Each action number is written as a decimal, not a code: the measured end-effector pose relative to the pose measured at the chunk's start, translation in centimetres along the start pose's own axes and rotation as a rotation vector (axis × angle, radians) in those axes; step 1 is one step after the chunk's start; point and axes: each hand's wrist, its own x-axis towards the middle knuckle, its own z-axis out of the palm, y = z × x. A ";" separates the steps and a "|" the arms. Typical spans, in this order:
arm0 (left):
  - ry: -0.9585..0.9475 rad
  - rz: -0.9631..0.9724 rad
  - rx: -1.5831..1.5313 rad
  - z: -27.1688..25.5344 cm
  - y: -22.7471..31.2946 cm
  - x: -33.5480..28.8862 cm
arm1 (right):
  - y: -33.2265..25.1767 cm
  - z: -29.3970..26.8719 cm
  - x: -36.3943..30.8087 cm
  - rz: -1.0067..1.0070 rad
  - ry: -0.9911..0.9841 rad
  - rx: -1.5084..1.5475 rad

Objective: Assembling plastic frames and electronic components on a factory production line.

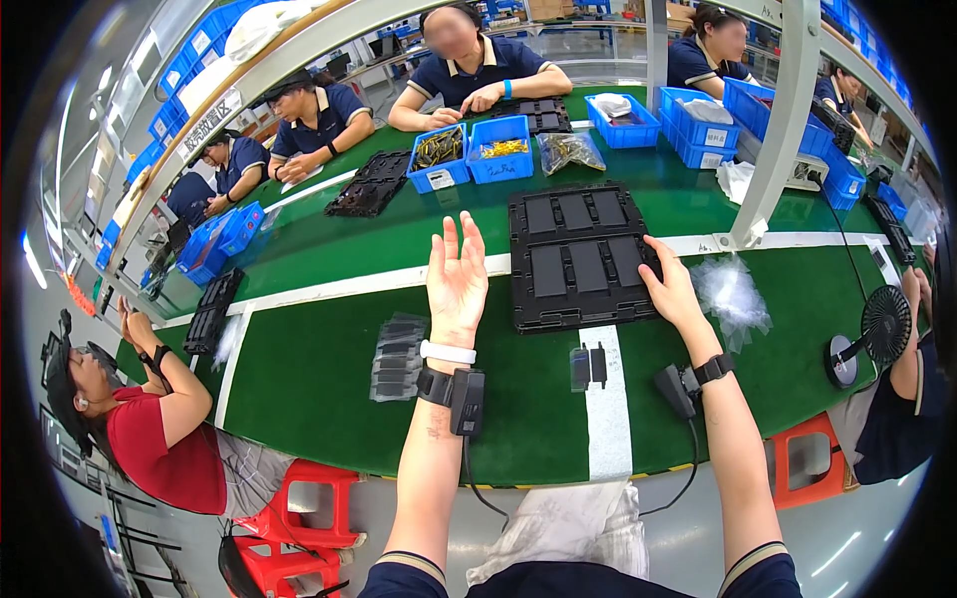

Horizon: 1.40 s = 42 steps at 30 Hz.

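Note:
A black plastic tray (580, 257) lies on the green table in front of me, with flat dark rectangular pieces in its compartments. My right hand (674, 289) rests at the tray's right edge, thumb and fingers apart and touching it. Left of the tray, my left hand (459, 274) is raised, palm up, fingers stretched out and nothing in it. Below that hand sits a stack of clear-wrapped dark flat pieces (399, 359). One small black piece with clear film (589, 367) lies between my forearms, on the white strip's edge.
Crumpled clear film (733, 299) lies right of my right hand. Blue bins (501, 149) of small parts, a bag of parts (571, 152) and another black tray (367, 183) stand farther back. A metal post (783, 130) and small black fan (883, 327) are at right. Co-workers sit around.

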 end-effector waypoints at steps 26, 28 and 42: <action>0.218 0.130 0.818 1.3 -1.3 -0.1 | 0.3 -0.1 0.1 0.055 -0.038 0.006; 0.269 -0.027 1.843 1.2 -1.8 0.0 | 0.3 -0.1 0.1 0.007 -0.014 -0.004; 0.166 -0.501 1.910 -1.4 -2.3 -0.5 | -13.8 -4.6 2.7 -0.590 -0.244 -0.232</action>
